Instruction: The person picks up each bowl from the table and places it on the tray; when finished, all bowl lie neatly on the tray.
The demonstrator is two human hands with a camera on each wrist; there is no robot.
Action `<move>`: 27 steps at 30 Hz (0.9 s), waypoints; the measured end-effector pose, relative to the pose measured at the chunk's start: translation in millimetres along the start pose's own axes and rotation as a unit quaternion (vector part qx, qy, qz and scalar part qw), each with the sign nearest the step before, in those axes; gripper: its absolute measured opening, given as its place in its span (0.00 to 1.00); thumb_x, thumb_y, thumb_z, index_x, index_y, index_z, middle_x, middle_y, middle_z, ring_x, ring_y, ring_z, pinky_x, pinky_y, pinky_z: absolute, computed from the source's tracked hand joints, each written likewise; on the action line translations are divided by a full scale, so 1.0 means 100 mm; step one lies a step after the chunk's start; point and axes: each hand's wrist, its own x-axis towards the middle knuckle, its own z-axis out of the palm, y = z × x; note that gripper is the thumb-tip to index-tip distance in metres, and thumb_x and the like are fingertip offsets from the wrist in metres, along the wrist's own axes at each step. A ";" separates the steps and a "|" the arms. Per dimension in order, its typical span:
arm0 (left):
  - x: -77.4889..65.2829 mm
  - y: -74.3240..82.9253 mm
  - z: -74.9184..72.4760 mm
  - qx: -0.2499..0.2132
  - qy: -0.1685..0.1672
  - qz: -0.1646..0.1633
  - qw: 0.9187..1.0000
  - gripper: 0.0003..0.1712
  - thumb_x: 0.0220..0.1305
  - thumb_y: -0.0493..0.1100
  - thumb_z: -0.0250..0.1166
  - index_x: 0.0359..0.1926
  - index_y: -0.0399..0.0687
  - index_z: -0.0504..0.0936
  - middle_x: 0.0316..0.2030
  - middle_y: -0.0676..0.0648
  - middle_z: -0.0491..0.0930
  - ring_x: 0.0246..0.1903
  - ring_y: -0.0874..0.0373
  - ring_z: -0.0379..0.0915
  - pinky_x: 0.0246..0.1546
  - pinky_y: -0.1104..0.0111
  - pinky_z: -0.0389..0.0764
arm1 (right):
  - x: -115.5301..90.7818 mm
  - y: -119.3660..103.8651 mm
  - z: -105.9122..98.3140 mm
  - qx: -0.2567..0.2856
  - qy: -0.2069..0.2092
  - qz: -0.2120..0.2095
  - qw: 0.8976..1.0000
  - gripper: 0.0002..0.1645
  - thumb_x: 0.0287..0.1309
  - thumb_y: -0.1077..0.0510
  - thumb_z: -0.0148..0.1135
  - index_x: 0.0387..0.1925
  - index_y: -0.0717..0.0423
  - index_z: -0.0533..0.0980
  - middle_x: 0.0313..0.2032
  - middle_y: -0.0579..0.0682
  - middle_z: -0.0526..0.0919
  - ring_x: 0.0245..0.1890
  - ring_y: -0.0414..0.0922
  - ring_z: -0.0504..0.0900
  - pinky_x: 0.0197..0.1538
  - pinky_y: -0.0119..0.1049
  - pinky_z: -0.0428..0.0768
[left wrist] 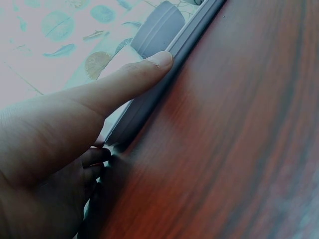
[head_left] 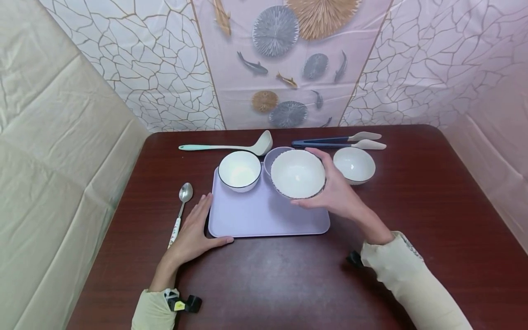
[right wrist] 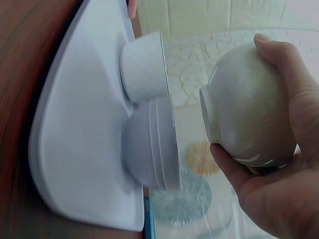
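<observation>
The dark, wood-grained table [head_left: 268,284] stands before a fish-patterned backdrop [head_left: 156,59], with beige cloth [head_left: 53,160] at the left. The right hand [head_left: 340,195] grips a white bowl [head_left: 298,174] above the lilac tray [head_left: 264,221]; the left hand [head_left: 195,236], fingers extended, rests against the tray's near-left corner.

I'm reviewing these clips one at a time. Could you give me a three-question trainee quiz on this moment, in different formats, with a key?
1. Multiple choice: what does the right hand hold?
A) green-handled ladle
B) patterned-rim white bowl
C) metal spoon

2. True or false: the left hand touches the lavender tray.

3. How many bowls stand on that tray?

Key:
1. B; the right wrist view shows it raised clear of the tray.
2. True; its thumb rests against the tray's near edge.
3. Two: the dark-rimmed white bowl and the purple bowl.
</observation>
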 end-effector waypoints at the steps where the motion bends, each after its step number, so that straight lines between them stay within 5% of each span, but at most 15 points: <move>1: 0.00 0.00 0.00 0.001 0.001 0.001 1.000 0.74 0.40 0.75 0.72 0.78 0.46 0.44 0.76 0.44 0.45 0.74 0.47 0.36 0.68 0.44 0.48 | 0.01 -0.01 0.03 0.007 -0.003 -0.004 1.000 0.68 0.28 0.64 0.86 0.71 0.56 0.55 0.63 0.54 0.67 0.57 0.51 0.73 0.59 0.50 0.70; 27: 0.00 -0.01 0.00 0.003 0.014 0.021 1.000 0.74 0.41 0.73 0.73 0.77 0.43 0.45 0.76 0.42 0.46 0.74 0.46 0.38 0.68 0.46 0.49 | 0.00 -0.01 0.71 0.028 -0.093 -0.057 0.994 0.66 0.28 0.64 0.86 0.69 0.63 0.56 0.64 0.60 0.67 0.60 0.57 0.70 0.62 0.55 0.67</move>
